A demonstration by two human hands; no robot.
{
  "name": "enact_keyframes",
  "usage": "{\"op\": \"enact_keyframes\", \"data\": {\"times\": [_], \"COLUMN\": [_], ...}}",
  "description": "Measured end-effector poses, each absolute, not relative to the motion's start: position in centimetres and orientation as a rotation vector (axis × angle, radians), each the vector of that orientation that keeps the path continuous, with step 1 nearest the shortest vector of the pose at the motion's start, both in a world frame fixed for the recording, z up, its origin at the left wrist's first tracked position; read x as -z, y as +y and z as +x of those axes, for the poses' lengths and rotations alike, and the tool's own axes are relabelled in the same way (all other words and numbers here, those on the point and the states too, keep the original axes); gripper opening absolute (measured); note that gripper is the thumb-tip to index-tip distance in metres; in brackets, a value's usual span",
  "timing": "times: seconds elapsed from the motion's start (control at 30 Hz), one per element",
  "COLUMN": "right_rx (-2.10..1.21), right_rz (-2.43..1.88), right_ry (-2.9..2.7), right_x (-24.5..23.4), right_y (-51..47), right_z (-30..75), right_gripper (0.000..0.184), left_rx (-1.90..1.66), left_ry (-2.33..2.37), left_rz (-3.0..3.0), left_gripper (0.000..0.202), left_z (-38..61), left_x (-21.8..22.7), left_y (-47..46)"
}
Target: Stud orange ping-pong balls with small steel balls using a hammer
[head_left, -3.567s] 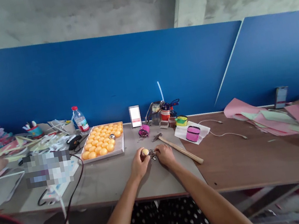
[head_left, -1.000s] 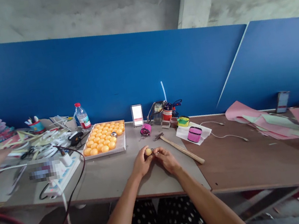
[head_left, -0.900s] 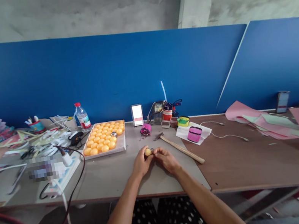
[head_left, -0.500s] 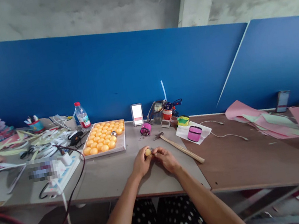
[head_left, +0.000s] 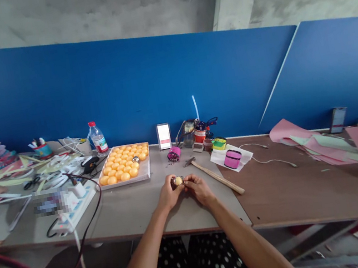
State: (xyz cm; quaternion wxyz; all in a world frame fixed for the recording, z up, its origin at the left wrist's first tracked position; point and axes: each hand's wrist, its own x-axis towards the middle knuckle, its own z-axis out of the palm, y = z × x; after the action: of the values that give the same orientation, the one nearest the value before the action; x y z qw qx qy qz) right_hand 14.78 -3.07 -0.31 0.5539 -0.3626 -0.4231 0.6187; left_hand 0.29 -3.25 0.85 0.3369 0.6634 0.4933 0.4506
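Note:
Between my two hands, above the grey mat, is a small pale-yellow ball with dark, shiny bits around its sides. My left hand is closed around its left side, thumb in front. At the ball's right edge, my right hand pinches with thumb and forefinger; whatever sits between those fingertips is too small to make out. Ahead of the hands lies a purple container on its side, tiny dark pieces by its mouth. To the right rests a hammer with a wooden handle.
A white tray of orange balls stands left, one silvery ball among them. A power strip with cables lies nearer. Right of the hammer is a purple pouch on white paper. Other people's arms show at both sides.
The ball has turned in my left hand, and its dark, shiny bits now show on both sides. My right fingertips have stayed close against it.

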Motion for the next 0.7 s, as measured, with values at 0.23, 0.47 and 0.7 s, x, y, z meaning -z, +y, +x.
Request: {"op": "enact_keyframes", "data": {"times": [0.23,0.47,0.7], "right_rx": [-1.427,-1.417,-1.423], "right_rz": [-0.897,-0.922,-0.932], "right_ry": [-1.03,-1.071,-1.116], "right_x": [0.55,0.91,0.67], "right_y": [-2.94,-2.76,-2.97], "right_z": [14.73,14.78,14.95], "right_gripper": [0.024,0.025,0.025], "left_rx": [-1.157,-1.138,-1.128], "left_ry": [1.232,1.247,1.216], "left_rz": [1.808,1.829,1.854], "left_gripper": [0.041,0.046,0.044], "left_z": [0.09,0.06,-0.08], "left_x": [-0.51,-0.63,-0.8], "left_y": [-2.79,-3.02,-3.05]}}
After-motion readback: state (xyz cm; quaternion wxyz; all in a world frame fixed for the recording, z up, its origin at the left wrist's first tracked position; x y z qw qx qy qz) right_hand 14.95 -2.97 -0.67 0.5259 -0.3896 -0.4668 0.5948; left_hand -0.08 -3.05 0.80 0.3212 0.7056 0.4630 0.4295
